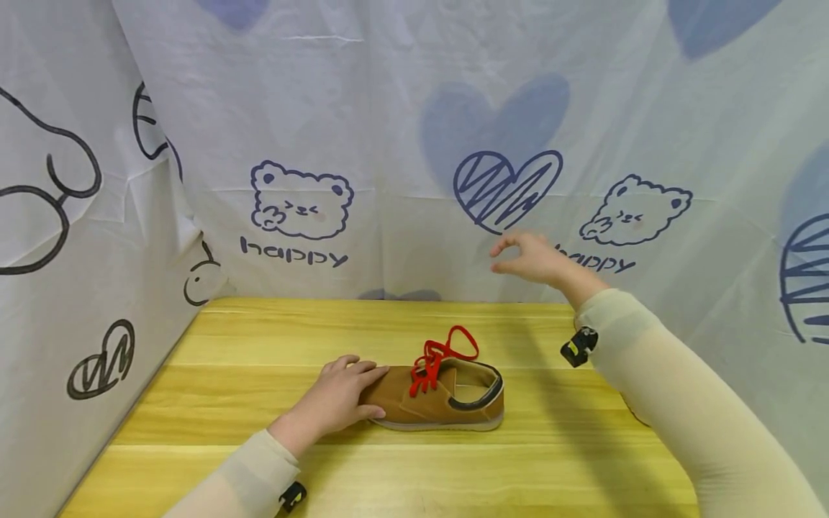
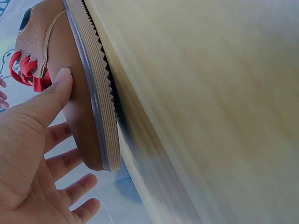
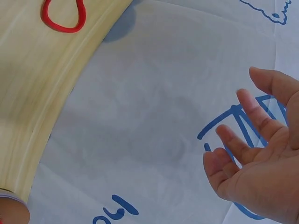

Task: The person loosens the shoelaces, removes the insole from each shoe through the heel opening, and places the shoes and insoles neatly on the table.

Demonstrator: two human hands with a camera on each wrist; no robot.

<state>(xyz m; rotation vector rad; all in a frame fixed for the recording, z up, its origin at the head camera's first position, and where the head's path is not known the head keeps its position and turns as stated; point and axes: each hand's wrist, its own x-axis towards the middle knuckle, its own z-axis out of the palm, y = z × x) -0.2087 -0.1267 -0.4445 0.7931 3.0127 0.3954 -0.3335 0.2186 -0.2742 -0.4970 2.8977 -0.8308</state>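
A brown shoe with a pale ridged sole stands on the table, its toe pointing left. Its red lace is threaded through the eyelets, and a loop rises over the tongue. My left hand grips the toe, thumb on the near side and fingers across the top and far side. In the left wrist view the thumb presses the brown upper. My right hand is raised in the air beyond the shoe, fingers loosely bent and holding nothing. The right wrist view shows the lace loop apart from that hand.
The wooden table reaches back to a white cloth printed with bears and hearts; more cloth hangs at the left. A brown rounded thing with a pale rim shows at the right wrist view's corner, mostly cut off.
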